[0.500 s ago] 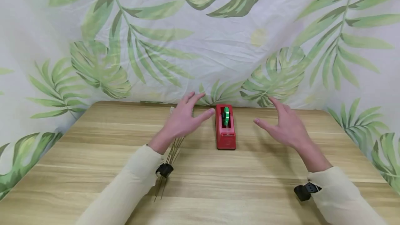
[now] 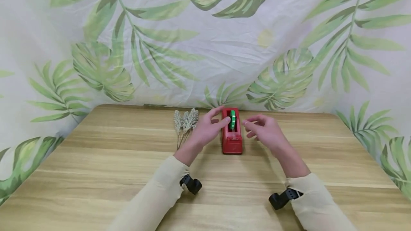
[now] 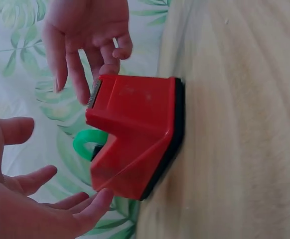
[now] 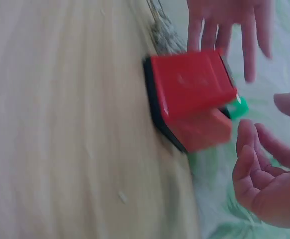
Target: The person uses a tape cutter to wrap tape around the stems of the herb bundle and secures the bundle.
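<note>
A red tape dispenser (image 2: 232, 147) with a black base stands upright on the table, its roll of green tape (image 2: 233, 118) seated inside. At its left side is my left hand (image 2: 207, 129), fingers apart and thumb reaching over the near edge in the head view; whether it touches cannot be told. To the right, my right hand (image 2: 264, 129) has loosely bent fingers and holds nothing. In the left wrist view the dispenser (image 3: 135, 114) lies between the left hand (image 3: 50, 199) and the right hand (image 3: 92, 30). The serrated cutter (image 3: 93, 94) faces the wearer.
Several pale dried flower sprigs (image 2: 186, 120) on thin stems lie left of the dispenser, partly behind the left forearm. A wooden table (image 2: 96, 174) runs back to a leaf-print cloth (image 2: 224, 60). Small pale specks (image 4: 122, 196) lie on the wood.
Both hands have moved inward to the dispenser's sides. Their fingers are more bent than before. The flower heads, earlier covered by the left hand, now show. The dispenser has stayed put.
</note>
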Demonstrator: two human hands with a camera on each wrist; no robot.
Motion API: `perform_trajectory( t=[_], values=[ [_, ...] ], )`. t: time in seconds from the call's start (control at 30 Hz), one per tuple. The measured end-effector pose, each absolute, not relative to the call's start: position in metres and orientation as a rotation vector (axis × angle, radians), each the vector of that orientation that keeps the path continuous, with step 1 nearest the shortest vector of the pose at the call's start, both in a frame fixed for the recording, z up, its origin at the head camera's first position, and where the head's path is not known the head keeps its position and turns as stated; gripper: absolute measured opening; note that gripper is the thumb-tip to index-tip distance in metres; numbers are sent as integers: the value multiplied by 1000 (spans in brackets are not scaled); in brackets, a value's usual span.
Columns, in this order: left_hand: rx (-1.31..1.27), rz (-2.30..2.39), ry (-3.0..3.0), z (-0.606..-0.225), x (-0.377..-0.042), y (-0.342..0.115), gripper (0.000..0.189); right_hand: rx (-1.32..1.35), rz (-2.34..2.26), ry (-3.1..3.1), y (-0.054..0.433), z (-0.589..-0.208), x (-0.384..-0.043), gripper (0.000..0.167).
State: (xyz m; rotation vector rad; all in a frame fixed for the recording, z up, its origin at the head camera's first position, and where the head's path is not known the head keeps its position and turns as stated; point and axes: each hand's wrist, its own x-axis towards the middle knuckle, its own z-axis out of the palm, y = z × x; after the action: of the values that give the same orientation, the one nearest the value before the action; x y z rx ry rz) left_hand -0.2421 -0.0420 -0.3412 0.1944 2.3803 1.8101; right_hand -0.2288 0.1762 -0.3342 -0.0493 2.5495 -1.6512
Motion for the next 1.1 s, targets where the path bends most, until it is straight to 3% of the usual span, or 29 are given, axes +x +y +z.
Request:
perform_trajectory(
  t=[0.33, 0.73, 1.1],
  values=[
    [263, 1855, 2052, -362, -245, -43, 80, 50, -1791, 2254, 156, -355, -226, 39],
    [265, 1824, 2060, -364, -247, -45, 83, 112, -1919, 2116, 149, -361, -227, 27],
    [247, 1809, 2085, -362, -246, -44, 83, 111, -1939, 2082, 149, -360, -224, 31]
  ],
)
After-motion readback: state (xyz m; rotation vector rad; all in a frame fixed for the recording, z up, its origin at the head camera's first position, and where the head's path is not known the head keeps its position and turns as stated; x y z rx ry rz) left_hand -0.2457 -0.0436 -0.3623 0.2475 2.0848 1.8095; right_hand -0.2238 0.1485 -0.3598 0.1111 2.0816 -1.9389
